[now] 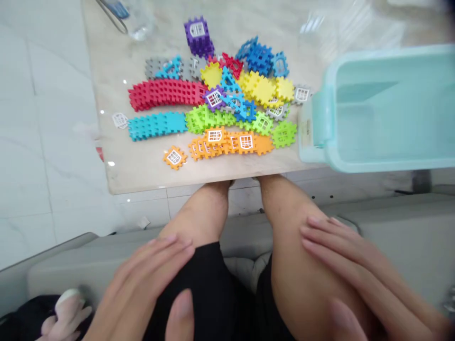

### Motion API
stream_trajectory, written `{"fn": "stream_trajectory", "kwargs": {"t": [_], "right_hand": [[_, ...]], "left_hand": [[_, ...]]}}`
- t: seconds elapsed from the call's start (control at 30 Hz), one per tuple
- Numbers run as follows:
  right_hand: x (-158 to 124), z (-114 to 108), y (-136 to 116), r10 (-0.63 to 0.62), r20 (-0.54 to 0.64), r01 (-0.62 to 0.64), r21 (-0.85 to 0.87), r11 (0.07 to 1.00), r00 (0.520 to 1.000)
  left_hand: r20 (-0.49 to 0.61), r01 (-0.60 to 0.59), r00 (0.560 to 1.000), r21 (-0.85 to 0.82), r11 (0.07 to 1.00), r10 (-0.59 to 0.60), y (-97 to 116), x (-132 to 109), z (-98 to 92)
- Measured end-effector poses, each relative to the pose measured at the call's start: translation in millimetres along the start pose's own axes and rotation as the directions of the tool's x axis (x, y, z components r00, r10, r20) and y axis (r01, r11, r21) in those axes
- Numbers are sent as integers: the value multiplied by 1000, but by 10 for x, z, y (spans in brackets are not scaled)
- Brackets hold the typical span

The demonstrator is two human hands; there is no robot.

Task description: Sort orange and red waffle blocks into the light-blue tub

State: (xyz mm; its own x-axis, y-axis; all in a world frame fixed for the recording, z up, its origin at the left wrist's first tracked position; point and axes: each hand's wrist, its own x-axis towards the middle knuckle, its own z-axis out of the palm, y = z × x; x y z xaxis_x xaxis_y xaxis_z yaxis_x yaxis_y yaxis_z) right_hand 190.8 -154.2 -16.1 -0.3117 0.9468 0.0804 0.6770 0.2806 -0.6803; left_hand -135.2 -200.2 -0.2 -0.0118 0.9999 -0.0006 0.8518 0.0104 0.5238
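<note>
My left hand [149, 284] rests flat on my left thigh over black shorts, fingers apart, holding nothing. My right hand [355, 270] lies on my right knee, fingers stretched out, also empty. Ahead on a low marble table [117, 156] lie several colourful plastic waffle blocks: a red row [163, 93], a cyan row [156, 125], a green row [213, 118], an orange row [231, 142], yellow pieces [263, 87], blue pieces [259, 57] and a purple cube [198, 35]. Both hands are well short of the blocks.
A pale teal plastic bin [384, 142] stands at the table's right end, its inside showing. A single orange block [174, 157] lies near the front edge. A clear bottle [138, 19] stands at the back. A pink soft toy [67, 312] lies at lower left on the grey sofa.
</note>
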Motion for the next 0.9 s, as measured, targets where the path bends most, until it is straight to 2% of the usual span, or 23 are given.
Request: {"fn": "stream_trajectory", "kwargs": {"t": [0.03,0.1,0.17,0.27,0.43,0.67,0.9], "right_hand": [[24,25,-85,4,-30,-4,1,1000,1000],[51,105,-214,-15,-53,16,34,999,998],[64,203,-275,-36,-91,40,47,998,995],[65,313,-287,-65,-123,74,66,995,990],[-46,404,-350,-81,-149,89,43,995,985],[-96,529,-546,-92,-124,86,-52,995,988],[-69,556,-342,-115,-189,124,41,991,975]], "left_hand": [[-44,39,998,-17,999,-39,160,65,45],[-65,-44,997,-7,999,43,389,126,133],[-105,-67,992,45,997,71,471,117,210],[-175,-28,984,103,994,45,437,56,294],[-243,-65,967,70,995,81,428,-76,373],[-276,-112,952,94,989,134,529,-130,471],[-289,-134,948,22,991,135,502,-171,509]]}}
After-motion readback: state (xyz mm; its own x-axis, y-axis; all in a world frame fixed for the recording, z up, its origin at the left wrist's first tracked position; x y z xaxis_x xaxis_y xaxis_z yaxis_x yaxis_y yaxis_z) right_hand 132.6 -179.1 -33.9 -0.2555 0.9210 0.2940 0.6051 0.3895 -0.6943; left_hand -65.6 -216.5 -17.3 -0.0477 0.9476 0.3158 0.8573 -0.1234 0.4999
